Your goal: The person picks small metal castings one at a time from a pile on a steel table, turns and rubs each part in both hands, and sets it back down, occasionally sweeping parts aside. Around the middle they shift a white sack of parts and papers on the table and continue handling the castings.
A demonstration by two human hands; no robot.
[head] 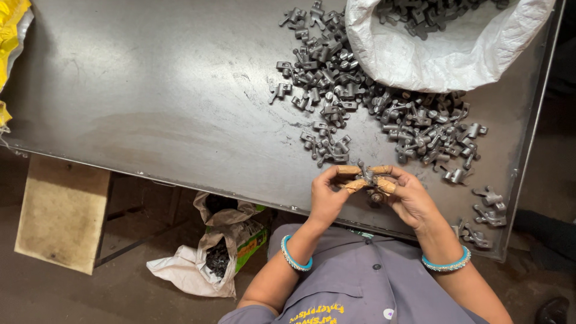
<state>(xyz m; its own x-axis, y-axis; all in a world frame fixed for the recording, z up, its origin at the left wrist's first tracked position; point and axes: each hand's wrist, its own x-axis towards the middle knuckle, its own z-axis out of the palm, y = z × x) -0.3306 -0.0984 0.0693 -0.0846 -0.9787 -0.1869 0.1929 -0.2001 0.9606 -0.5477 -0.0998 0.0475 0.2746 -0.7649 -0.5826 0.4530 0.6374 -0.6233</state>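
Note:
My left hand and my right hand meet over the near edge of a dark metal table. Together they grip one small grey metal part between the fingertips, which wear tan finger wraps. Each wrist carries a turquoise bangle. Just beyond the hands lies a wide pile of similar grey metal parts. A few more parts lie to the right of my right hand, near the table's corner.
A white sack holding more parts lies open at the table's far right. On the floor below the table sit a white bag with dark pieces and a wooden board. Yellow material shows at the far left.

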